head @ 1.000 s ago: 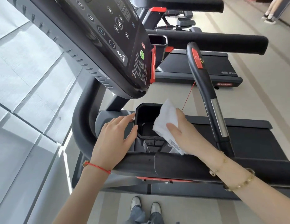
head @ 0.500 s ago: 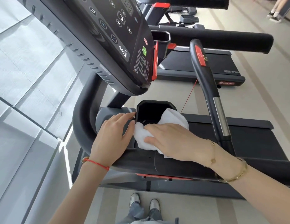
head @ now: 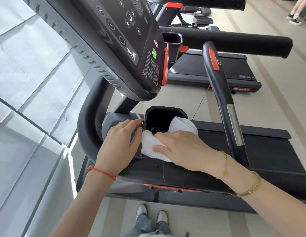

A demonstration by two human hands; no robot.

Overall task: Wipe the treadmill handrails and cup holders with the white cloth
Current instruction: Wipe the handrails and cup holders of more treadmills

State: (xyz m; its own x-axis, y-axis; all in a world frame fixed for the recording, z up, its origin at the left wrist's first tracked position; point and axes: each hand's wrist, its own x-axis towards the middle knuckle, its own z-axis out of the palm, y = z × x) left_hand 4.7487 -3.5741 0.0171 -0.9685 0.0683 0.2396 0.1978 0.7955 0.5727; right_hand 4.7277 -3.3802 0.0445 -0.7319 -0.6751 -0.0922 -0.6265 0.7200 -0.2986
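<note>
A black square cup holder (head: pixel 164 111) sits below the treadmill console. The white cloth (head: pixel 149 144) is bunched over the holder's near and right rim. My right hand (head: pixel 184 147) lies on top of the cloth, fingers fairly straight, pressing it down onto the rim. My left hand (head: pixel 119 144) rests against the holder's left side, fingertips touching its rim, fingers relaxed. A thick black handrail (head: pixel 148 171) runs under both wrists. A second handrail (head: pixel 218 86) with a red button and a steel sensor strip rises to the right.
The black console (head: pixel 128 40) overhangs the cup holder closely from above. A red safety cord (head: pixel 201 102) hangs beside the holder. The treadmill belt (head: pixel 261 147) lies to the right, another treadmill (head: pixel 208 65) behind it. A glass wall fills the left; a person's feet (head: pixel 294 18) stand top right.
My right hand turned from holding the cloth upright at the holder's right edge to lying flat on it over the near rim, then shifted slightly. My left hand barely moved.
</note>
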